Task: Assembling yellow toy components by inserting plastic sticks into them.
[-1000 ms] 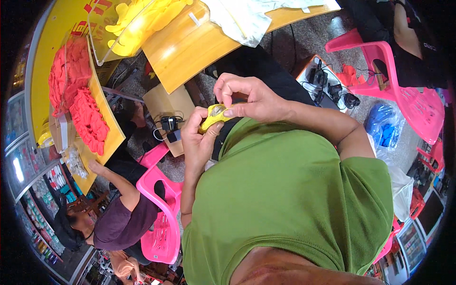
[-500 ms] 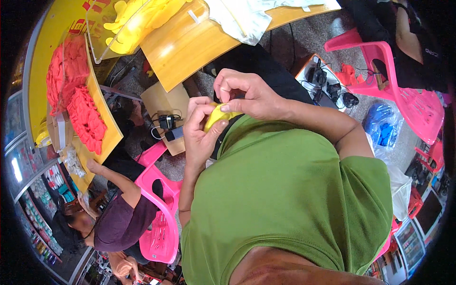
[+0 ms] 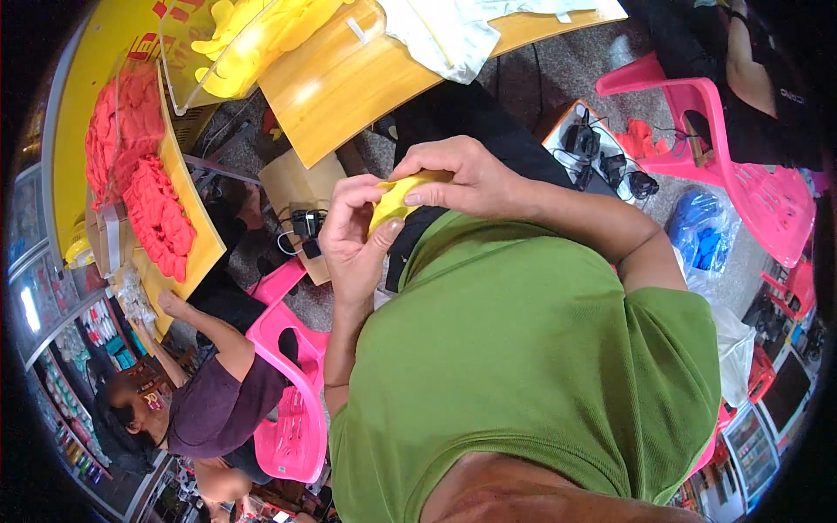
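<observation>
A small, soft, folded yellow piece (image 3: 394, 202) is stretched between my two hands, in front of my green shirt. I cannot make out whether it is cloth or rubber. My left hand (image 3: 350, 235) pinches its left and lower edge between thumb and curled fingers. From the right, my right hand (image 3: 466, 181) grips the other side, thumb across the front and fingers behind the upper edge. Beyond them, on the wooden table (image 3: 323, 96), lies a heap of similar yellow pieces (image 3: 235, 52) behind a clear panel.
Red pieces (image 3: 159, 218) are heaped on the left table. A person in a purple top (image 3: 214, 401) sits there by a pink chair (image 3: 292, 436). At right are another pink chair (image 3: 767, 200), a box of black adapters (image 3: 593, 148) and a blue bagged bundle (image 3: 702, 231). White cloth (image 3: 445, 35) lies on the table.
My hands have drawn slightly apart, and the yellow piece is more spread open between them. My right fingers went from a raised pinch to lying along its upper edge.
</observation>
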`<state>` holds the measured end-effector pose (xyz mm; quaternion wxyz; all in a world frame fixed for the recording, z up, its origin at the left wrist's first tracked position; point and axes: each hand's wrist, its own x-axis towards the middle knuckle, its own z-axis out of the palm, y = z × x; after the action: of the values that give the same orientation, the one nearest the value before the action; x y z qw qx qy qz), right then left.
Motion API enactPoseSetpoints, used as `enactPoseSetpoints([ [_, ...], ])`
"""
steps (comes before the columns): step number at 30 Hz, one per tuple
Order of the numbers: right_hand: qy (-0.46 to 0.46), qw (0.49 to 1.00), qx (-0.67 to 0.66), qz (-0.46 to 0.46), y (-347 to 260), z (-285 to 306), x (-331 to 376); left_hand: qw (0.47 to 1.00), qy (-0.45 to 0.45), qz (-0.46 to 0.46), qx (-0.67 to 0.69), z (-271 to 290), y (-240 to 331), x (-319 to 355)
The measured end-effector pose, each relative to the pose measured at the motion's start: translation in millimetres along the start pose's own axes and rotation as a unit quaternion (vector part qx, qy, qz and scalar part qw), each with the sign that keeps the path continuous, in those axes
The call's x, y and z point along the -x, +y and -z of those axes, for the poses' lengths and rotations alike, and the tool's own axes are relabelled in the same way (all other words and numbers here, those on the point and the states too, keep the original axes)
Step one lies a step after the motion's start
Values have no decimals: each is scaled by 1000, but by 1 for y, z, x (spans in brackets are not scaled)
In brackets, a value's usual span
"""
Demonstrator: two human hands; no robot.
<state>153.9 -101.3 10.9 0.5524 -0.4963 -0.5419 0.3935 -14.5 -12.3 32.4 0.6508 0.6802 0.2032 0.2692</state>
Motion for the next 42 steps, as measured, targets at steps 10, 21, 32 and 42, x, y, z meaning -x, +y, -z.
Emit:
enactPoseSetpoints([
  [10, 49, 989, -127, -59, 0, -5, 2, 993, 44, 78, -73, -1, -5, 2],
  [21, 92, 984, -111, -102, 4, -1, -2, 989, 64, 128, 45, -8, 0, -5],
  [32, 11, 982, -114, -151, 1, 2, -4, 975, 6, 220, 20, 6, -9, 3],
  [42, 11, 976, -118, -183, 2, -3, -5, 976, 37, 215, 8, 5, -5, 1],
])
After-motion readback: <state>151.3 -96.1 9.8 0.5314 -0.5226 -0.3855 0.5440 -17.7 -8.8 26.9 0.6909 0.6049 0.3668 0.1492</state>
